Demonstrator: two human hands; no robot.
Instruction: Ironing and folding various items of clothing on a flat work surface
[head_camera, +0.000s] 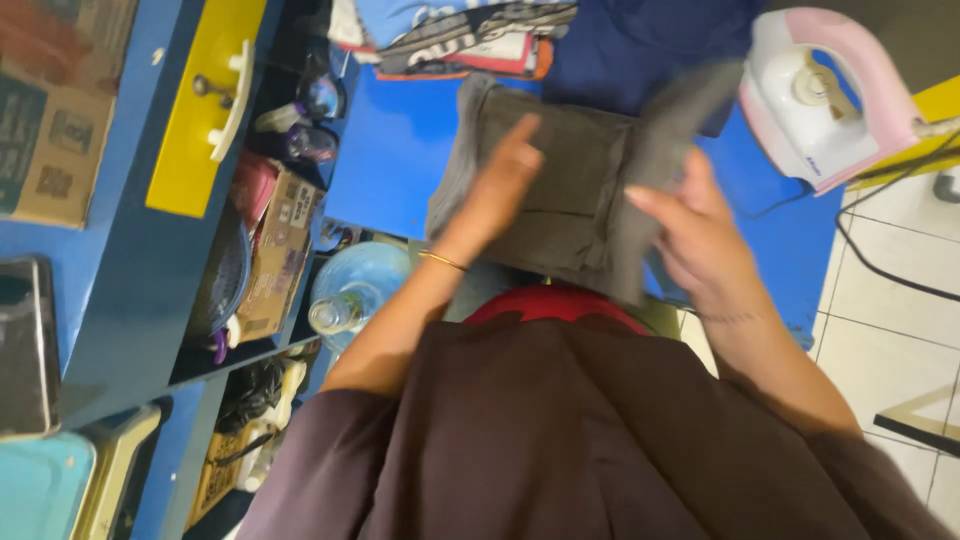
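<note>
The grey garment lies on the blue ironing surface, already folded into a thick rectangle, just near of a dark blue cloth and left of the pink and white iron, which stands apart from it. The left hand rests flat on the garment's left half, fingers together and stretched out, pressing down and pinching nothing. The right hand lifts a loose flap at the right edge; the flap is blurred, and I cannot tell for sure whether thumb and fingers pinch it or only carry it on spread fingers.

To do this fold well, I judge the flat hand should hold the stack firm so the layers beneath do not slide, while the flap comes across in one even sweep, its edge set level with the fold below. The iron's cord trails at the right and is best kept away from the moving sleeve
</note>
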